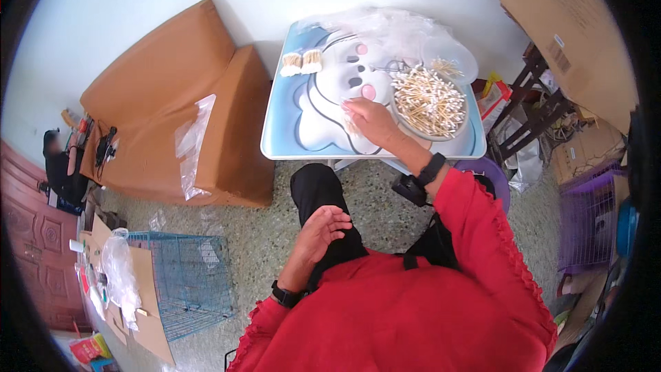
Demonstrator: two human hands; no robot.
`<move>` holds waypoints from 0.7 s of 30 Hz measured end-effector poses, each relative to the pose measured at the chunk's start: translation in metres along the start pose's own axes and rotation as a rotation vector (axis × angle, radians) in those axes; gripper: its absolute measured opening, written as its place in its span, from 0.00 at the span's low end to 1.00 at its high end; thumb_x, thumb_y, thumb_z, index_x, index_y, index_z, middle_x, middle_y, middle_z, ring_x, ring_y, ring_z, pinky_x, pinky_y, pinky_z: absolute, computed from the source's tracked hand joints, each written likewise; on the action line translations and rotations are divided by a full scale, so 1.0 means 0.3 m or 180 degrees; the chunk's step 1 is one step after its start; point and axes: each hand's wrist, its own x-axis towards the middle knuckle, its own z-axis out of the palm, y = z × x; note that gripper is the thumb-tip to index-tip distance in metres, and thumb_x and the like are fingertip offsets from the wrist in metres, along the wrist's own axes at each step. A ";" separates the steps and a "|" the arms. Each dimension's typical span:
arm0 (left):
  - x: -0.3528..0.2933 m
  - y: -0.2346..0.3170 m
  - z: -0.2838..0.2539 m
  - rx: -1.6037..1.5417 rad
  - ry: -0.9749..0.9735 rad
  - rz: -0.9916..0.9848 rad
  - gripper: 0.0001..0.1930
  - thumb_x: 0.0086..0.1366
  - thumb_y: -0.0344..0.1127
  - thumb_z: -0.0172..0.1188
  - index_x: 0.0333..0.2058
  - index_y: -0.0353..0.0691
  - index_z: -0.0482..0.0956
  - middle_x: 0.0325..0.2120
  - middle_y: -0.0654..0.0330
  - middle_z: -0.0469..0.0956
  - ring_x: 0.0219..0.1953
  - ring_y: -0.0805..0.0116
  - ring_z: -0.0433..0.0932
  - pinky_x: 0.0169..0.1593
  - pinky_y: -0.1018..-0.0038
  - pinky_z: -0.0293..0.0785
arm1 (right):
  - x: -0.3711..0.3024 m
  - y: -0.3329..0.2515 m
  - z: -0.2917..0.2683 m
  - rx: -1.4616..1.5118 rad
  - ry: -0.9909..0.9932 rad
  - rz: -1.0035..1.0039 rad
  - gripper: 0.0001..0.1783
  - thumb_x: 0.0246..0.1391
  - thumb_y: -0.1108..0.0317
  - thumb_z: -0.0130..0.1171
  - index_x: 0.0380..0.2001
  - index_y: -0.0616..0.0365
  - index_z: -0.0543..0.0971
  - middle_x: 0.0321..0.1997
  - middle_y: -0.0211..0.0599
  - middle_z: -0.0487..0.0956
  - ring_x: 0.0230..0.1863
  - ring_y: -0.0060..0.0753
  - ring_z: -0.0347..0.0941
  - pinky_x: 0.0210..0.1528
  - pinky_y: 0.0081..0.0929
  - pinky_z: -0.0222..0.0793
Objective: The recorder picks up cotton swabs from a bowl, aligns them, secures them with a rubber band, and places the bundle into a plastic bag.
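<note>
My right hand is over the near middle of a small table with a pale blue cartoon top. Its fingers are closed around a small bundle of cotton swabs, mostly hidden by the hand. Just right of that hand sits a round bowl heaped with loose cotton swabs. Two neat bundles of swabs lie side by side at the table's far left. My left hand is held above my thigh, away from the table, its fingers apart and nothing in it.
Clear plastic bags cover the table's far edge. A few swabs lie in a clear lid behind the bowl. Left stand a brown sofa and a blue wire cage. A large cardboard box leans at right; a person is far left.
</note>
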 end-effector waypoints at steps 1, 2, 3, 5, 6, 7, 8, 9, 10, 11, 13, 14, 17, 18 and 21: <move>-0.001 0.000 -0.005 0.0070 0.0021 -0.0012 0.14 0.66 0.42 0.46 0.42 0.39 0.69 0.38 0.56 0.76 0.39 0.65 0.76 0.38 0.75 0.72 | -0.002 0.011 0.000 0.0069 0.0030 0.0038 0.13 0.52 0.70 0.47 0.40 0.59 0.75 0.43 0.43 0.76 0.43 0.45 0.72 0.46 0.33 0.67; 0.001 0.000 -0.012 0.0032 0.0069 0.0013 0.14 0.66 0.42 0.46 0.42 0.39 0.69 0.38 0.56 0.76 0.39 0.65 0.76 0.38 0.75 0.72 | 0.005 0.001 -0.010 0.0134 0.0042 0.0071 0.13 0.52 0.70 0.47 0.40 0.59 0.75 0.43 0.43 0.76 0.44 0.45 0.72 0.47 0.33 0.67; 0.000 -0.001 -0.019 0.0066 0.0126 -0.0007 0.13 0.66 0.42 0.46 0.42 0.40 0.69 0.38 0.56 0.76 0.39 0.66 0.76 0.38 0.75 0.72 | 0.024 -0.015 -0.032 0.0304 -0.0025 0.0344 0.14 0.52 0.70 0.47 0.41 0.58 0.75 0.44 0.43 0.76 0.46 0.44 0.71 0.48 0.34 0.67; 0.006 -0.004 -0.025 0.0061 0.0215 -0.0014 0.13 0.66 0.42 0.46 0.42 0.40 0.69 0.37 0.57 0.76 0.39 0.66 0.76 0.38 0.75 0.72 | 0.026 -0.030 -0.036 0.0224 0.0056 0.0219 0.14 0.52 0.70 0.47 0.42 0.57 0.75 0.44 0.43 0.75 0.46 0.44 0.71 0.48 0.34 0.67; 0.014 -0.007 -0.025 0.0056 0.0194 -0.0065 0.12 0.66 0.41 0.47 0.41 0.41 0.70 0.37 0.57 0.76 0.39 0.66 0.76 0.38 0.75 0.72 | 0.024 -0.027 -0.037 0.0117 0.0200 0.0110 0.15 0.52 0.70 0.47 0.43 0.56 0.75 0.45 0.43 0.75 0.47 0.44 0.71 0.48 0.33 0.66; 0.020 -0.010 -0.025 0.0051 0.0172 -0.0114 0.11 0.65 0.41 0.47 0.41 0.42 0.70 0.37 0.57 0.76 0.38 0.67 0.76 0.38 0.75 0.72 | 0.003 0.004 -0.018 -0.0092 -0.0115 0.0071 0.15 0.53 0.70 0.46 0.43 0.56 0.75 0.45 0.44 0.75 0.46 0.43 0.72 0.49 0.32 0.67; 0.026 -0.010 -0.029 0.0021 0.0197 -0.0097 0.11 0.65 0.41 0.47 0.41 0.42 0.70 0.37 0.57 0.76 0.38 0.67 0.76 0.38 0.75 0.72 | 0.000 0.015 -0.018 -0.0081 -0.0152 0.0054 0.15 0.53 0.70 0.46 0.43 0.56 0.75 0.45 0.44 0.75 0.46 0.43 0.72 0.49 0.32 0.67; 0.032 -0.011 -0.032 0.0071 0.0164 -0.0153 0.10 0.65 0.41 0.48 0.40 0.42 0.70 0.37 0.58 0.76 0.38 0.67 0.76 0.38 0.75 0.72 | 0.000 0.027 -0.018 0.0017 -0.0151 0.0141 0.14 0.54 0.70 0.47 0.44 0.58 0.75 0.45 0.43 0.76 0.46 0.40 0.72 0.49 0.30 0.66; 0.037 -0.010 -0.036 0.0123 0.0127 -0.0208 0.10 0.65 0.41 0.48 0.40 0.43 0.70 0.37 0.58 0.76 0.38 0.68 0.76 0.38 0.76 0.72 | 0.002 0.039 -0.019 0.0113 -0.0147 0.0229 0.14 0.55 0.70 0.48 0.44 0.59 0.75 0.44 0.42 0.77 0.46 0.36 0.73 0.49 0.27 0.66; 0.045 -0.013 -0.039 0.0083 0.0129 -0.0205 0.10 0.65 0.41 0.48 0.40 0.43 0.70 0.37 0.58 0.76 0.38 0.68 0.76 0.38 0.76 0.72 | 0.007 0.041 -0.044 0.0287 0.0005 0.0414 0.14 0.55 0.71 0.48 0.45 0.60 0.75 0.44 0.40 0.77 0.47 0.33 0.73 0.51 0.25 0.65; 0.044 -0.022 -0.052 0.0181 0.0275 -0.0258 0.09 0.65 0.40 0.48 0.39 0.44 0.70 0.37 0.59 0.76 0.38 0.69 0.76 0.38 0.77 0.72 | 0.041 0.013 -0.069 0.0625 0.0125 0.0432 0.14 0.55 0.71 0.48 0.45 0.60 0.75 0.45 0.40 0.77 0.47 0.33 0.73 0.51 0.24 0.64; 0.044 -0.025 -0.059 0.0157 0.0285 -0.0244 0.09 0.65 0.40 0.48 0.39 0.44 0.70 0.37 0.59 0.76 0.38 0.69 0.76 0.38 0.77 0.72 | 0.061 -0.001 -0.081 0.0947 0.0301 0.0454 0.15 0.55 0.71 0.48 0.45 0.61 0.74 0.45 0.40 0.77 0.47 0.32 0.72 0.52 0.22 0.64; 0.048 -0.043 -0.077 0.0054 0.0261 -0.0263 0.09 0.65 0.40 0.49 0.39 0.44 0.70 0.36 0.60 0.76 0.38 0.69 0.76 0.38 0.76 0.72 | 0.062 -0.015 -0.078 0.0494 0.0247 0.0176 0.14 0.56 0.71 0.48 0.46 0.61 0.74 0.47 0.39 0.76 0.48 0.30 0.71 0.51 0.22 0.64; 0.053 -0.049 -0.082 0.0068 0.0254 -0.0296 0.09 0.64 0.40 0.49 0.39 0.44 0.70 0.36 0.60 0.76 0.38 0.70 0.76 0.38 0.76 0.72 | 0.055 -0.010 -0.073 0.0110 0.0107 0.0096 0.14 0.56 0.71 0.47 0.46 0.61 0.74 0.47 0.39 0.76 0.48 0.30 0.71 0.51 0.22 0.63; 0.059 -0.051 -0.088 0.0093 0.0238 -0.0324 0.09 0.64 0.41 0.49 0.38 0.44 0.70 0.36 0.60 0.76 0.38 0.70 0.76 0.38 0.76 0.72 | 0.045 0.052 -0.058 -0.0021 -0.0326 0.0038 0.16 0.52 0.71 0.48 0.44 0.58 0.75 0.45 0.43 0.76 0.45 0.38 0.73 0.48 0.26 0.67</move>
